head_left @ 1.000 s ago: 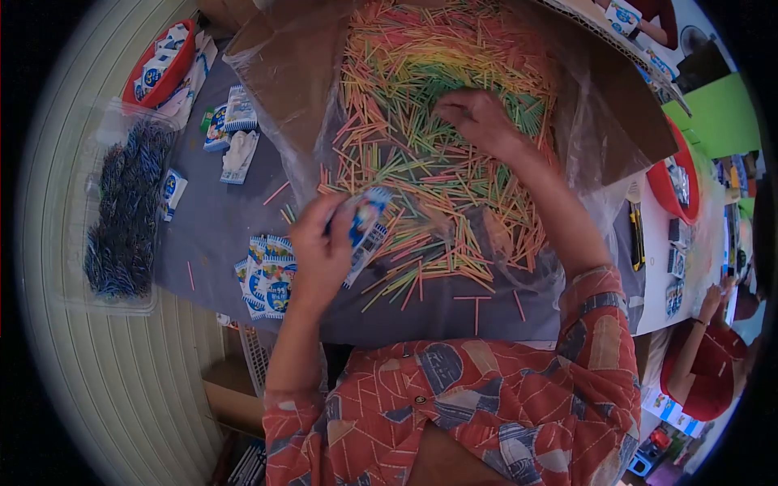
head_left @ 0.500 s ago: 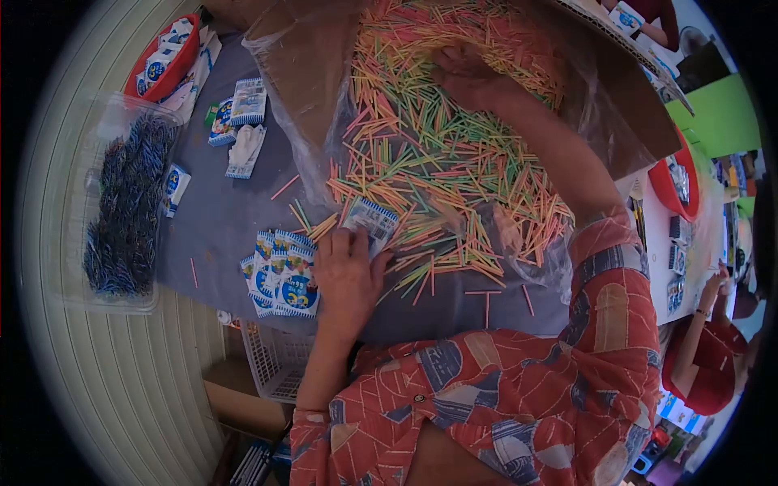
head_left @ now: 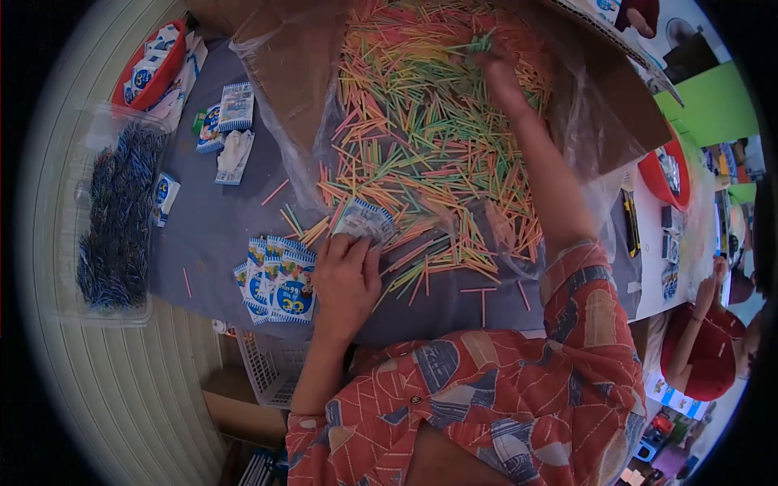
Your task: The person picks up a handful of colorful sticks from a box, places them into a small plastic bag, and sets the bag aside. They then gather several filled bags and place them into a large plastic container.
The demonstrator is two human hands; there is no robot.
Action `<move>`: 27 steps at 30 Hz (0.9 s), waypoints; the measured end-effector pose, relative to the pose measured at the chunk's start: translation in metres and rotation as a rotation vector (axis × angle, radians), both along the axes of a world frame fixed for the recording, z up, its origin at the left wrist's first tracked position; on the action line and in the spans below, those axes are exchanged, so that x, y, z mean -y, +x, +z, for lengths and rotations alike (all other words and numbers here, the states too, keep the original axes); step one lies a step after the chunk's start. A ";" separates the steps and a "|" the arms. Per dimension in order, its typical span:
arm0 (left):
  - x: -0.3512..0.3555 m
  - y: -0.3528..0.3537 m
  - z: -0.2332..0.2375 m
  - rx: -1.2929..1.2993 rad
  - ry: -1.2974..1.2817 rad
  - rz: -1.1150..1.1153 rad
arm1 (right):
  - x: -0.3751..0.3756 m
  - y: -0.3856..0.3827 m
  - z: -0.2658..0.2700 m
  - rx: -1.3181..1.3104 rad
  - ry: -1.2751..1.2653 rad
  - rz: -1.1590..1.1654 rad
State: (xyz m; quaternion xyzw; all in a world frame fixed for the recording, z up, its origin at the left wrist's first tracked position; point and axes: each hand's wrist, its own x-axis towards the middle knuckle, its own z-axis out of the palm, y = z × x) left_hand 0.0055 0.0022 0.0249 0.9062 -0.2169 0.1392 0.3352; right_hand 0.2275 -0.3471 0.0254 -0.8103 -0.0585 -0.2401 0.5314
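1. Hundreds of thin pastel sticks (head_left: 454, 138) in pink, orange, yellow and green are spread over the opened brown cardboard box (head_left: 296, 73) and out onto the grey-covered table (head_left: 215, 267).
2. Right hand (head_left: 501, 71) is up at the far part of the pile, fingers closed around a little bunch of green sticks (head_left: 480, 43).
3. Left hand (head_left: 347, 277) is at the pile's near-left edge, fingers bent over a small blue-and-white plastic packet (head_left: 365, 219); can't tell if they're really gripping it.
4. Just left of that: overlapping blue-and-white printed packets (head_left: 290, 296).
5. Farther left, a clear plastic tub (head_left: 105, 317) of dark blue strands (head_left: 113, 219).
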 end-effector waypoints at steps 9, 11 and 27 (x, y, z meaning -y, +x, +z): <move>-0.003 0.005 -0.017 0.201 0.129 -0.026 | -0.011 -0.029 0.013 -0.249 1.087 0.434; -0.002 0.002 -0.008 0.156 0.124 -0.012 | -0.020 -0.047 0.016 -0.276 1.091 0.483; -0.020 0.009 -0.016 -0.025 -0.166 0.030 | -0.066 -0.040 0.005 -0.135 0.384 0.523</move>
